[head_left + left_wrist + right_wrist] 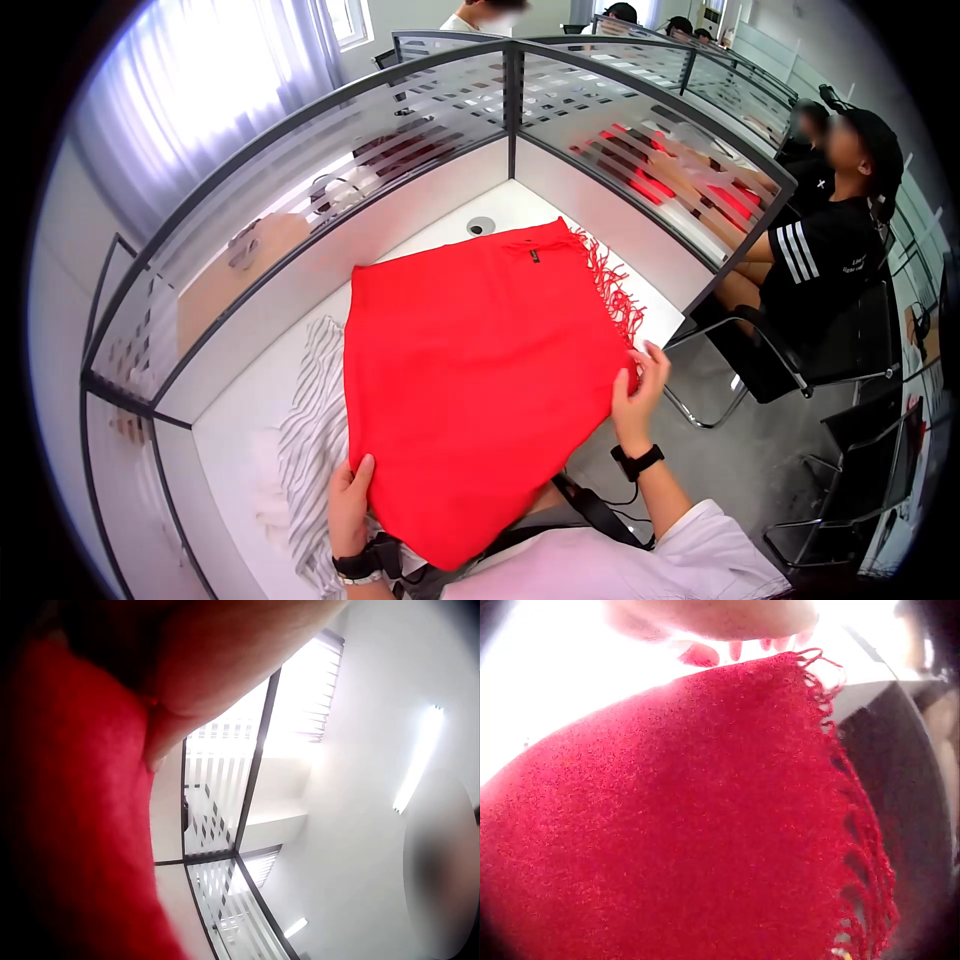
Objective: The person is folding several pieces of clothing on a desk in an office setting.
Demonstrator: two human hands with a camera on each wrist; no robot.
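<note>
A red fringed cloth (480,350) lies spread over the white desk, its near part hanging past the front edge toward the person's lap. Its fringe (612,285) runs along the right side, and a small dark label (535,256) shows near the far edge. At the near left edge, the left hand (348,505) pinches the cloth between thumb and fingers. The right hand (640,395) grips the right edge by the fringe, thumb on top. Red cloth (90,802) fills the left of the left wrist view; in the right wrist view fingers (701,654) show behind the cloth's edge (690,787).
A striped grey-white cloth (315,430) lies left of the red one, partly beneath it. A round grommet (481,226) sits at the desk's far corner. Partition panels (430,180) enclose the desk. At the right, a seated person in black (825,235) is beyond the partition, near chairs (850,350).
</note>
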